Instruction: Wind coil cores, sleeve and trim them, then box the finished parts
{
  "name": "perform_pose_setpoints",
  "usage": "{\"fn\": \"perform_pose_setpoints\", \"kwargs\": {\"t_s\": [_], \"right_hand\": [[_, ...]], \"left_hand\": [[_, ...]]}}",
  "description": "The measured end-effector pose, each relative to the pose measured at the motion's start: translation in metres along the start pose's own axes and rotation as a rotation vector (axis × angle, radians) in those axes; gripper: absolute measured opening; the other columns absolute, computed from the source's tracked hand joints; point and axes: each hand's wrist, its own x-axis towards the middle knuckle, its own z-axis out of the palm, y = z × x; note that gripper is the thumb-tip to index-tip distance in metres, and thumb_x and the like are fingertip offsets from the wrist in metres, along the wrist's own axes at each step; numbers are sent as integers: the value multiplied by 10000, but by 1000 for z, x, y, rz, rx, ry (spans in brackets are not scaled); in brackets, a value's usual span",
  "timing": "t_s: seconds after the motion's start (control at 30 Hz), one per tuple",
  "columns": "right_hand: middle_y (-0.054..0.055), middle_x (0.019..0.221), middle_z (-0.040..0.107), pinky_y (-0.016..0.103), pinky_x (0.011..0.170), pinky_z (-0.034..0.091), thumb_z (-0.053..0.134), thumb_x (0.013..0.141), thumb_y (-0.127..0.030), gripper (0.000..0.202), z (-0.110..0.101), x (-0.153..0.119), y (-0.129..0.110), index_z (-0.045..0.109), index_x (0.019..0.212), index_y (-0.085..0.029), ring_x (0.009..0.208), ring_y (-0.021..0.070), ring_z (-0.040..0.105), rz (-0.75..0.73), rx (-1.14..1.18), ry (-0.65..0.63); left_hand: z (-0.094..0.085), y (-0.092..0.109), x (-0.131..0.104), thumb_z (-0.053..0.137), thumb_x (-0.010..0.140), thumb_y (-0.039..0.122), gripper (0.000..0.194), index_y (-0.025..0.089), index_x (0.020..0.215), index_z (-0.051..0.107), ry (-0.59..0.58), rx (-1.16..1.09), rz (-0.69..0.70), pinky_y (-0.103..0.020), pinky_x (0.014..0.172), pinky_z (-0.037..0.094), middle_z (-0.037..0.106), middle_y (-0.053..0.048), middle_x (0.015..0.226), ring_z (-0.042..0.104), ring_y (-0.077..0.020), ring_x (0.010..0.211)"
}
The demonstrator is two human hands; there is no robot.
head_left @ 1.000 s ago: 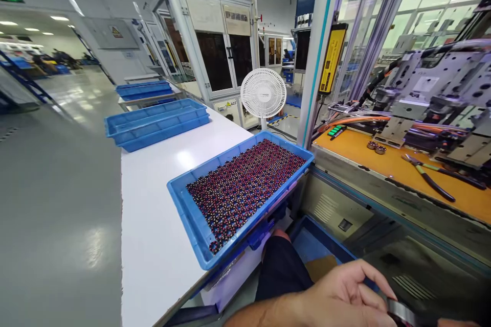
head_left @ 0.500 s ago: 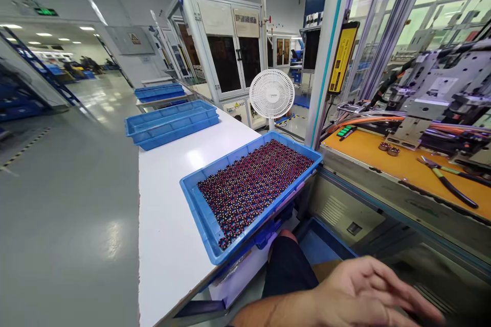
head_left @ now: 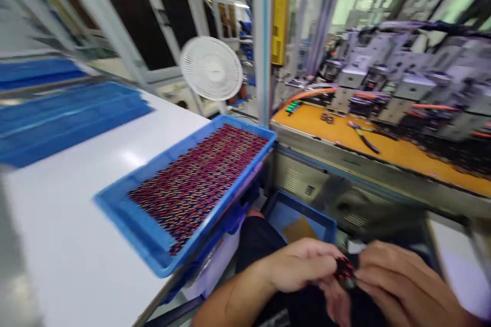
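Note:
My left hand (head_left: pixel 307 268) is closed at the lower middle, its thumb and fingers pinching a small red-and-black part (head_left: pixel 344 270). From the other side my right hand (head_left: pixel 402 276) has its fingertips on the same part, above my lap. The fingers cover much of the piece and motion blurs it, so its exact kind is unclear. Left of my hands, a blue tray (head_left: pixel 126 214) on the white table holds rows of many small parts (head_left: pixel 203 173) in similar red and dark colours.
Stacked blue trays (head_left: pixel 69 117) stand on the white table (head_left: pixel 69 204). A white fan (head_left: pixel 211 68) is behind it. On the right, a machine has an orange surface (head_left: pixel 314 120) with pliers (head_left: pixel 364 138) on it. A blue bin (head_left: pixel 303 209) sits low beside my knee.
My view has swung right, so the tray appears farther left. My right hand has come into view. My left hand, loosely open before, is now closed on the small part.

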Motion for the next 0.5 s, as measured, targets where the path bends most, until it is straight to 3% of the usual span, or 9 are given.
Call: {"fn": "perform_pose_setpoints", "kwargs": {"t_s": [0.07,0.1,0.23,0.37,0.5], "right_hand": [[22,730,685,201,631,536,477,1017,-197,185,-5,20,-3,629,912,-178,675,99,651,-70,36,13],[33,743,679,205,641,536,481,1013,-189,172,-5,25,-1,624,923,-156,682,100,645,-75,46,13],[36,764,649,209,653,517,512,982,-158,129,2,22,5,605,895,-135,681,94,613,33,55,106],[23,774,648,194,654,493,535,958,-130,104,10,10,1,597,877,-150,701,89,612,215,88,182],[6,754,633,195,627,470,568,934,-121,92,17,6,-1,577,855,-167,684,87,593,335,203,282]], "left_hand": [[7,7,-4,725,785,595,507,132,953,605,-76,-20,-10,-187,482,458,658,-10,588,617,-113,444],[9,11,-5,728,817,528,431,148,975,599,-59,-14,27,-198,493,482,680,-13,614,642,-125,472],[13,19,-6,685,900,233,171,215,1050,605,137,101,214,-205,598,551,718,10,686,708,-122,613],[18,19,-1,702,859,117,214,252,1008,628,241,244,411,-233,631,599,731,3,883,738,-134,698],[19,18,4,771,791,125,194,206,868,613,279,388,604,-277,673,621,703,-21,1001,735,-146,728]]}}
